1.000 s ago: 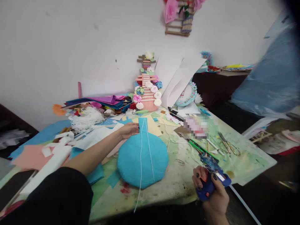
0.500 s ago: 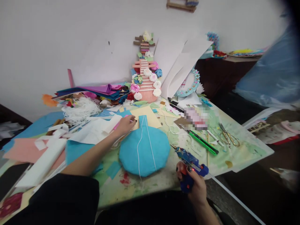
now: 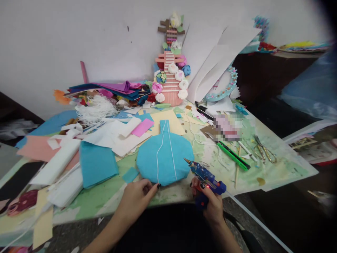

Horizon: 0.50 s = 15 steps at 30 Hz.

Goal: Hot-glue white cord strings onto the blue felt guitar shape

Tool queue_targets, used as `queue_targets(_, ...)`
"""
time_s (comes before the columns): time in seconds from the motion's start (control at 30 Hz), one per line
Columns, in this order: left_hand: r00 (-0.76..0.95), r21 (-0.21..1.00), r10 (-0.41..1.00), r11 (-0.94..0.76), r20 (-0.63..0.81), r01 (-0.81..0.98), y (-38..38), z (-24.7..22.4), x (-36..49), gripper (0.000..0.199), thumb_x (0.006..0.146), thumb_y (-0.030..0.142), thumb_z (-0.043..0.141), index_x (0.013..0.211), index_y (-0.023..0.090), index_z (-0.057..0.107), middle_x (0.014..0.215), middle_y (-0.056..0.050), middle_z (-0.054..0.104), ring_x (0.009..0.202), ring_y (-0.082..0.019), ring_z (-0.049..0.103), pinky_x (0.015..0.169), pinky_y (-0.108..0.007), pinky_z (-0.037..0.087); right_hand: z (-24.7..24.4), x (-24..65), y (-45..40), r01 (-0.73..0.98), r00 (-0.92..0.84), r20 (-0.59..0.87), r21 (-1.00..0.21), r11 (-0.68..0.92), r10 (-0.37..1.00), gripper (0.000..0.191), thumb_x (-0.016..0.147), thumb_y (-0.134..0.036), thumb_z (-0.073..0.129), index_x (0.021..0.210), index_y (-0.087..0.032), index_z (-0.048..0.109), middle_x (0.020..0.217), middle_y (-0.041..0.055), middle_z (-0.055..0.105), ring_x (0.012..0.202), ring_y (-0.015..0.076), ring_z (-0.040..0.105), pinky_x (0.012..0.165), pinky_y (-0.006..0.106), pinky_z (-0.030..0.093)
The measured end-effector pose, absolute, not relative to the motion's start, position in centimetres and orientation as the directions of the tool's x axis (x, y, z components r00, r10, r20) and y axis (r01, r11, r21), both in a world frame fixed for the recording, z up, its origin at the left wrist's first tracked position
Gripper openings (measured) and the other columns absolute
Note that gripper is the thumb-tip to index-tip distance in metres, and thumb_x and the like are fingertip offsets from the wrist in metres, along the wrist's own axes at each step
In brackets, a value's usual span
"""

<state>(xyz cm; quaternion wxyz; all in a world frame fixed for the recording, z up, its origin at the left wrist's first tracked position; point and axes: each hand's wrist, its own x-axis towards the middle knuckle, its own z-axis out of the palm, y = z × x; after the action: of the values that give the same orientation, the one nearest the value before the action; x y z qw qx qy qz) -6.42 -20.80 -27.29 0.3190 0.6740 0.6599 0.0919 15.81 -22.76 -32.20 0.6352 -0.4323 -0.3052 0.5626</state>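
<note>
A round turquoise paper-covered piece with a short neck lies flat on the table. Two white strings run down it from the neck; the left white string bows outward, the other is nearly straight. My left hand is at the piece's bottom edge, fingers curled, its thumb and fingers closed at the left string's lower end. In my right hand is a blue hot glue gun with a lit red light. Its nozzle points at the right side of the piece without visible glue.
A flower-covered pink instrument model leans on the wall. To the right lie a green utility knife, scissors and a wooden stick. Folded turquoise paper, white paper and tangled string cover the left.
My left hand has moved from the neck down to the bottom edge, at the string's end. The glue gun has shifted slightly left with my right hand. The view has tilted a little.
</note>
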Motion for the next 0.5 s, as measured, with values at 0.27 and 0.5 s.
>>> queue_targets(0.27,0.150,0.488,0.945,0.011,-0.289,0.873,-21.1,-27.0,-3.6,0.037,0.088,0.040,0.048,0.070,0.016,0.070,0.073,-0.008,0.072,0.073,-0.022,0.066,0.070,-0.030,0.043,-31.8,15.5,-22.6,-0.470,0.200,-0.063,-0.882,0.039,0.978,0.017,0.071,-0.033,0.068,0.067,-0.017,0.069,0.065,0.0027,0.061,0.054,0.0129,0.051,0.056,0.028,0.042)
queue_targets(0.5,0.084,0.145,0.934,-0.035,-0.347,0.989,-20.3,-25.5,-1.9,0.034,0.090,0.032,0.044,0.083,0.015,0.073,0.087,-0.015,0.073,0.085,-0.028,0.069,0.070,-0.032,0.044,-31.4,15.4,-21.1,-0.462,0.275,0.017,-0.874,0.148,0.961,0.013,0.073,-0.030,0.068,0.068,-0.018,0.068,0.069,0.0033,0.063,0.071,0.0187,0.059,0.070,0.032,0.047)
